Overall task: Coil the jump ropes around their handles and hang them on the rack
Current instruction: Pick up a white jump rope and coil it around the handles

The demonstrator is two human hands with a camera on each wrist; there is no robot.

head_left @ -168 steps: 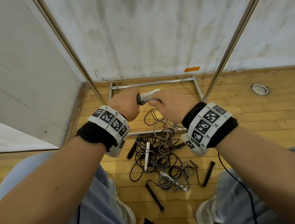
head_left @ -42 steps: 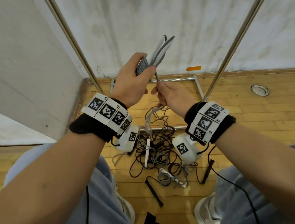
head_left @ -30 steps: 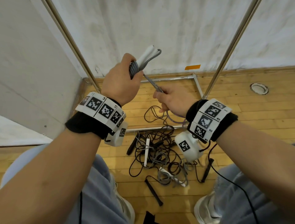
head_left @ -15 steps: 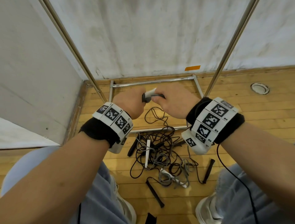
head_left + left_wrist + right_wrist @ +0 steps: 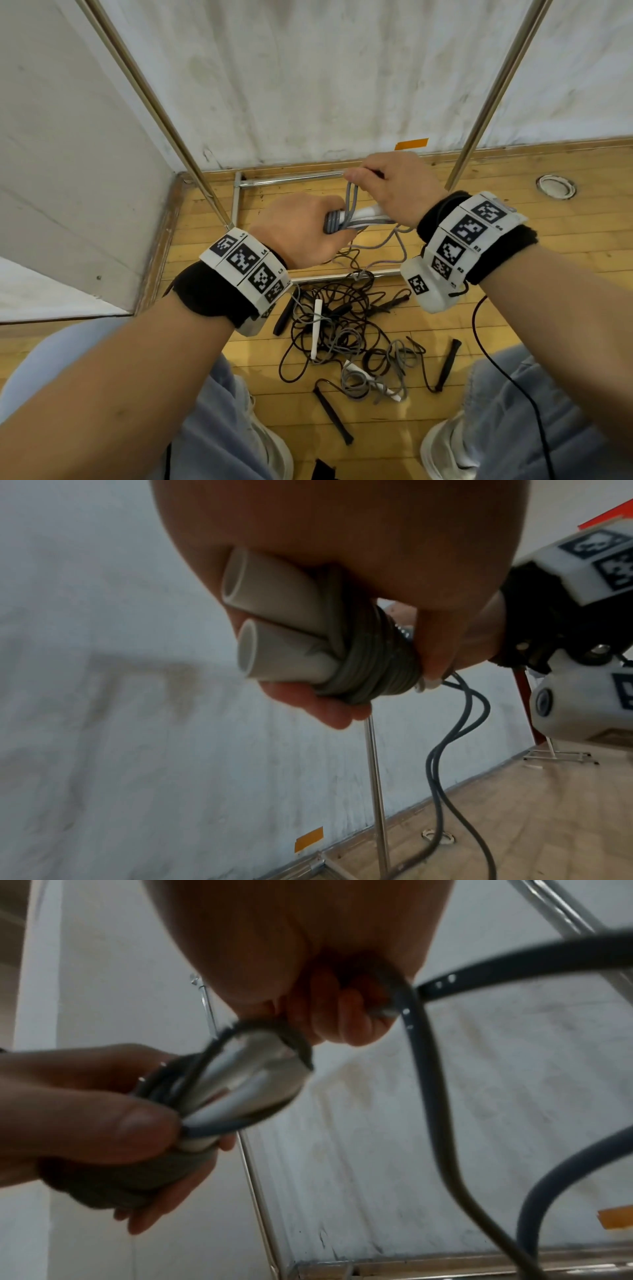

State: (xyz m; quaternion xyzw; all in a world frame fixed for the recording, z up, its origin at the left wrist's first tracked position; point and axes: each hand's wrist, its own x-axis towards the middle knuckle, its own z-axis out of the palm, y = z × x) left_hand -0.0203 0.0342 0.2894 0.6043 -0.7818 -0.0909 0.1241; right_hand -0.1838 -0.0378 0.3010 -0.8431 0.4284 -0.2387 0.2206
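Observation:
My left hand (image 5: 303, 231) grips two white handles (image 5: 274, 620) held side by side, with grey rope coiled (image 5: 373, 658) round them in several turns. My right hand (image 5: 394, 186) sits just above and to the right, pinching the doubled grey rope (image 5: 352, 202) and holding it up over the handles (image 5: 368, 216). From the right hand the loose grey rope (image 5: 431, 1085) hangs down toward the floor. In the right wrist view the left hand's thumb (image 5: 113, 1131) presses the rope against the handles. The metal rack (image 5: 493, 92) stands against the wall ahead.
A tangle of black and grey jump ropes (image 5: 349, 339) with black handles (image 5: 332, 414) and a white handle (image 5: 317, 323) lies on the wooden floor between my feet. The rack's base bars (image 5: 291, 178) lie on the floor. A round floor socket (image 5: 555, 185) is at the right.
Over the last second the hands have come down from chest height. The right hand has brought the rope up and over the handles for another turn; the left keeps its grip.

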